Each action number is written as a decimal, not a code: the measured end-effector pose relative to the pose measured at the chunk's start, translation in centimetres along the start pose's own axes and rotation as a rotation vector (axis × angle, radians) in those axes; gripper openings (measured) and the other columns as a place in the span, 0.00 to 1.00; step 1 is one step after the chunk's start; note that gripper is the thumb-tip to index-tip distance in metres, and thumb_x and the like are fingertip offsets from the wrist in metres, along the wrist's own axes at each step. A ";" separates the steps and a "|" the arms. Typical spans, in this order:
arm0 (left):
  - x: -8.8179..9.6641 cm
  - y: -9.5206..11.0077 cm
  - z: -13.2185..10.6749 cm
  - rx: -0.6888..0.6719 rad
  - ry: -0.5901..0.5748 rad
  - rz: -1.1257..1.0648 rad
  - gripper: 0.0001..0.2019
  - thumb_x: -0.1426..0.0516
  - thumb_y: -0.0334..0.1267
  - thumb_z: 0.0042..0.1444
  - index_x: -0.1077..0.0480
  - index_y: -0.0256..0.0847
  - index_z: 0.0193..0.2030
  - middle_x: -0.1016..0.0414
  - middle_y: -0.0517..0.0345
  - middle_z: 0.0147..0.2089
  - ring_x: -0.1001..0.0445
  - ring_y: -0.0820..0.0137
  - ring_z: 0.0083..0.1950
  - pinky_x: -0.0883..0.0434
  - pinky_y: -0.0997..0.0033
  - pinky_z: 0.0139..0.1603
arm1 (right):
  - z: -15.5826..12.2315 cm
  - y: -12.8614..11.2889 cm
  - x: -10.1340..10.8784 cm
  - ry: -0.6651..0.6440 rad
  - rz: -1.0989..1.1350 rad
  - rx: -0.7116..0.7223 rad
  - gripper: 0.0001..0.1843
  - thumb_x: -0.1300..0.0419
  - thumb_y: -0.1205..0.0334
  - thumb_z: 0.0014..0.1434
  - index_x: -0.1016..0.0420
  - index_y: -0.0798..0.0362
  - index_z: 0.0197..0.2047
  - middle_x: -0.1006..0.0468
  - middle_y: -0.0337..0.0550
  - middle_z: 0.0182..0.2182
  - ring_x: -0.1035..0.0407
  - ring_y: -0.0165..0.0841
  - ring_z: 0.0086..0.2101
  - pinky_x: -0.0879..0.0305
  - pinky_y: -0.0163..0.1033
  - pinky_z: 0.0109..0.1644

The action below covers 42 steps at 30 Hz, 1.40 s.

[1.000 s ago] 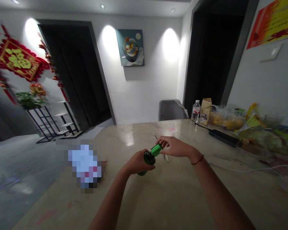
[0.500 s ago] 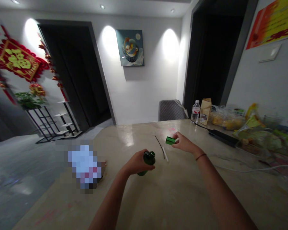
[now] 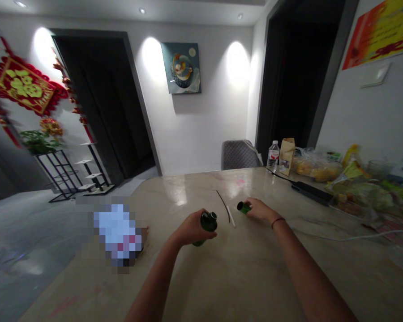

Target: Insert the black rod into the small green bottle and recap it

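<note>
My left hand [image 3: 192, 228] is wrapped around a dark green bottle [image 3: 208, 222], which tilts slightly and shows its uncapped mouth. To the right, my right hand [image 3: 259, 208] has its fingers closed on a small green cap [image 3: 243, 207], whose dark round opening faces left. The cap is low over the table; whether it touches the surface I cannot tell. Between the two hands lie a thin dark stick [image 3: 223, 205] and a short white stick [image 3: 231, 216], side by side on the table.
The pale stone-look table [image 3: 248, 277] bears a water bottle [image 3: 273, 156], a paper bag [image 3: 286, 156], a black power strip [image 3: 312, 192] and bagged food [image 3: 317, 169] at the right. A blurred-out item [image 3: 119, 232] lies at the left edge. A grey chair [image 3: 241, 154] stands behind.
My right hand has moved down and slightly right with the green cap, turning it so its round opening now shows. My left hand and the bottle stay in place.
</note>
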<state>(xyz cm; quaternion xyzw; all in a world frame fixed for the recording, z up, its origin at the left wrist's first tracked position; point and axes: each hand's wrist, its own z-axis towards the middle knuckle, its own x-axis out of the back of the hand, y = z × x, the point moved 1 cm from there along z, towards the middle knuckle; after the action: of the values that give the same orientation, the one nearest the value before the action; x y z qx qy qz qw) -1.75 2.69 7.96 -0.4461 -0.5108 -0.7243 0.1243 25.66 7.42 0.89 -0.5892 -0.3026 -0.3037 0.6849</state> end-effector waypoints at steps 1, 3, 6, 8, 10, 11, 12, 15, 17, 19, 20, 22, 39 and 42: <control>0.0 0.0 0.0 -0.002 0.002 -0.003 0.18 0.39 0.42 0.34 0.34 0.39 0.34 0.28 0.60 0.33 0.30 0.69 0.35 0.35 0.73 0.34 | 0.0 0.1 0.0 -0.004 -0.016 -0.005 0.20 0.44 0.74 0.38 0.28 0.59 0.38 0.24 0.50 0.38 0.31 0.37 0.38 0.39 0.34 0.39; 0.0 0.0 0.0 0.000 0.005 -0.006 0.18 0.39 0.42 0.34 0.34 0.39 0.34 0.28 0.60 0.33 0.30 0.69 0.35 0.35 0.73 0.34 | -0.1 0.3 0.1 -0.007 -0.051 -0.010 0.19 0.45 0.75 0.38 0.28 0.59 0.38 0.25 0.51 0.39 0.31 0.37 0.38 0.39 0.34 0.40; 0.0 0.0 0.0 0.007 0.006 -0.004 0.18 0.39 0.42 0.34 0.34 0.39 0.34 0.28 0.60 0.32 0.30 0.69 0.35 0.35 0.73 0.34 | -0.2 0.5 0.3 -0.011 -0.082 -0.030 0.18 0.45 0.75 0.39 0.29 0.59 0.37 0.25 0.50 0.38 0.31 0.36 0.38 0.40 0.33 0.39; 0.0 0.1 0.0 0.008 0.010 0.001 0.18 0.39 0.42 0.34 0.34 0.39 0.34 0.28 0.60 0.32 0.30 0.69 0.34 0.36 0.73 0.34 | -0.3 0.6 0.5 -0.018 -0.083 -0.053 0.18 0.45 0.75 0.39 0.29 0.58 0.37 0.25 0.49 0.37 0.31 0.35 0.37 0.40 0.32 0.38; 0.0 0.1 0.0 0.008 0.011 0.004 0.18 0.39 0.42 0.33 0.33 0.39 0.34 0.28 0.60 0.32 0.30 0.69 0.35 0.36 0.72 0.34 | -0.5 0.7 0.6 -0.021 -0.090 -0.079 0.18 0.45 0.74 0.39 0.30 0.58 0.37 0.25 0.48 0.36 0.31 0.34 0.36 0.40 0.31 0.36; 0.0 0.1 0.0 0.009 0.011 0.004 0.19 0.39 0.42 0.33 0.33 0.39 0.34 0.27 0.59 0.32 0.30 0.69 0.35 0.36 0.72 0.34 | -0.6 0.7 0.7 -0.021 -0.099 -0.091 0.17 0.45 0.74 0.38 0.30 0.58 0.36 0.25 0.47 0.36 0.31 0.34 0.36 0.41 0.31 0.35; 0.0 0.1 0.0 0.009 0.011 0.003 0.19 0.38 0.42 0.33 0.33 0.39 0.34 0.27 0.59 0.33 0.30 0.69 0.35 0.36 0.72 0.34 | -0.8 0.6 0.8 -0.021 -0.113 -0.103 0.17 0.45 0.74 0.38 0.30 0.58 0.36 0.25 0.47 0.35 0.31 0.33 0.35 0.41 0.30 0.34; 0.0 0.0 0.0 0.001 0.012 -0.003 0.19 0.38 0.42 0.33 0.33 0.39 0.35 0.27 0.59 0.33 0.30 0.69 0.35 0.36 0.72 0.35 | -1.2 0.2 1.4 -0.045 -0.160 -0.138 0.14 0.45 0.73 0.38 0.30 0.57 0.33 0.24 0.44 0.33 0.31 0.32 0.33 0.42 0.30 0.32; -0.1 -0.1 0.0 0.002 0.010 0.000 0.19 0.38 0.42 0.34 0.34 0.39 0.34 0.28 0.59 0.33 0.30 0.69 0.35 0.36 0.73 0.35 | -1.6 -0.1 1.9 -0.076 -0.182 -0.168 0.13 0.45 0.72 0.38 0.29 0.57 0.31 0.24 0.43 0.30 0.31 0.32 0.32 0.42 0.30 0.31; -0.1 -0.1 0.0 0.003 0.005 0.005 0.18 0.38 0.42 0.34 0.34 0.39 0.34 0.28 0.60 0.33 0.30 0.69 0.35 0.36 0.73 0.35 | -2.0 -0.3 2.4 -0.101 -0.196 -0.197 0.11 0.44 0.72 0.37 0.28 0.57 0.29 0.25 0.42 0.27 0.31 0.32 0.30 0.42 0.30 0.30; -0.1 -0.1 0.0 0.003 0.002 0.005 0.18 0.38 0.42 0.34 0.34 0.39 0.34 0.28 0.60 0.32 0.30 0.69 0.35 0.36 0.73 0.35 | -2.1 -0.4 2.6 -0.110 -0.202 -0.211 0.11 0.43 0.72 0.37 0.28 0.57 0.28 0.25 0.42 0.26 0.31 0.32 0.29 0.42 0.31 0.30; -0.1 -0.1 0.1 -0.001 0.000 0.001 0.18 0.38 0.42 0.34 0.34 0.39 0.34 0.28 0.60 0.32 0.30 0.69 0.35 0.36 0.73 0.35 | -2.3 -0.4 3.0 -0.123 -0.213 -0.237 0.11 0.42 0.72 0.36 0.28 0.57 0.28 0.25 0.41 0.25 0.31 0.32 0.29 0.41 0.31 0.30; 0.1 0.1 0.3 -0.044 0.090 -0.071 0.21 0.38 0.45 0.36 0.35 0.39 0.37 0.29 0.59 0.34 0.31 0.69 0.36 0.35 0.71 0.38 | -1.2 -1.6 2.6 -0.040 -0.148 -0.158 0.49 0.32 0.62 0.33 0.45 0.63 0.58 0.40 0.64 0.55 0.43 0.45 0.55 0.45 0.42 0.54; 0.3 0.8 0.3 -0.069 0.158 -0.105 0.21 0.38 0.47 0.37 0.35 0.38 0.36 0.29 0.59 0.34 0.32 0.70 0.36 0.35 0.71 0.38 | -0.9 -3.6 1.8 -0.061 0.014 0.023 0.46 0.32 0.58 0.36 0.44 0.60 0.58 0.40 0.59 0.56 0.44 0.41 0.55 0.47 0.42 0.57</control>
<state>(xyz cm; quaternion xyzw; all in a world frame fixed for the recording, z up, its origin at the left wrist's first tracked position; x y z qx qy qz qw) -1.25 2.70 8.69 -0.3642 -0.4967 -0.7800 0.1108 24.12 5.99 4.40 -0.5922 -0.3225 -0.2773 0.6844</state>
